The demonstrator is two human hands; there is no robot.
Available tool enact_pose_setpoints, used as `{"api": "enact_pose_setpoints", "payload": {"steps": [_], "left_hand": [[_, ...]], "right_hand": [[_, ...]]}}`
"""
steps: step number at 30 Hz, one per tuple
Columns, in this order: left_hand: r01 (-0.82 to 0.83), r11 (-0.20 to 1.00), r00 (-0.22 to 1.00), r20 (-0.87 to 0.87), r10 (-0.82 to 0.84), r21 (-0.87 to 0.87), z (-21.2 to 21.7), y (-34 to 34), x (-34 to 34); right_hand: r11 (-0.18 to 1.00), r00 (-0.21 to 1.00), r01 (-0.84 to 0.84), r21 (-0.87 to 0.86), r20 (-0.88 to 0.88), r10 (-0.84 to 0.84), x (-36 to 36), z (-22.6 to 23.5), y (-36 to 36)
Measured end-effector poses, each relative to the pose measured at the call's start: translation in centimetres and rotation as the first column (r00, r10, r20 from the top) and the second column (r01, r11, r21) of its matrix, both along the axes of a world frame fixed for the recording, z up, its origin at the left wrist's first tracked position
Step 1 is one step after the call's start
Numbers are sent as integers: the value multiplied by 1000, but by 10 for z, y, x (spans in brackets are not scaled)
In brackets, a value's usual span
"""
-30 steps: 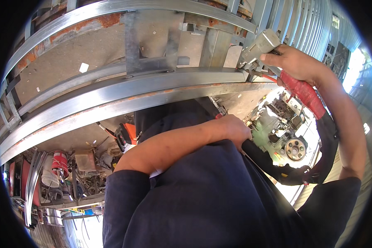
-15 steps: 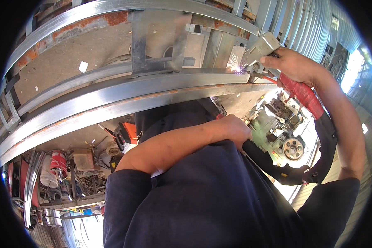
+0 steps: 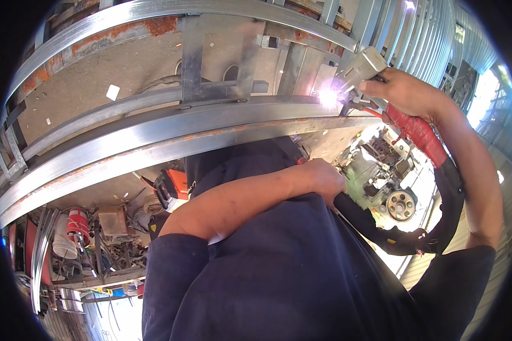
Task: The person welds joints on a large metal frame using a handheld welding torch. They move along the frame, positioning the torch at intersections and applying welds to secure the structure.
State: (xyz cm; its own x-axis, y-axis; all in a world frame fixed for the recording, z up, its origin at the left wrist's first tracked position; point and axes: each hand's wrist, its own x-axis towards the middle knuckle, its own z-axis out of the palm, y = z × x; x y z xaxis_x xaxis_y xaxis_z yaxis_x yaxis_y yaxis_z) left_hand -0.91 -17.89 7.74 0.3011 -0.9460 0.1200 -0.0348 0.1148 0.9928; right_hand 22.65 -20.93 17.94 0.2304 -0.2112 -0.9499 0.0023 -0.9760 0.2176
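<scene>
The right hand (image 3: 407,94) closes its grip around a red-handled welding torch (image 3: 381,108), its tip sparking white against the long galvanised steel rail (image 3: 170,139). The weld is under way, unfinished. The left hand (image 3: 324,179) rests curled against the dark shirt, seemingly holding nothing. A small white tag (image 3: 112,92) lies beyond.

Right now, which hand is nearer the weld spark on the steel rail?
Right. The right hand grips the welding torch whose tip sits at the spark on the steel rail. The left hand rests well below it, against the dark shirt, holding nothing visible.
</scene>
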Motion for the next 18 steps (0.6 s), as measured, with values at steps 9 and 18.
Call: {"api": "enact_pose_setpoints", "payload": {"steps": [9, 18], "left_hand": [[-2, 1000, 1000, 7, 2, -1, 0, -2, 0], [-10, 1000, 1000, -7, 10, -25, -1, -4, 0]], "right_hand": [[999, 999, -41, 10, -23, 41, 2, 3, -2], [991, 990, -133, -33, -50, 132, 5, 8, 5]]}}
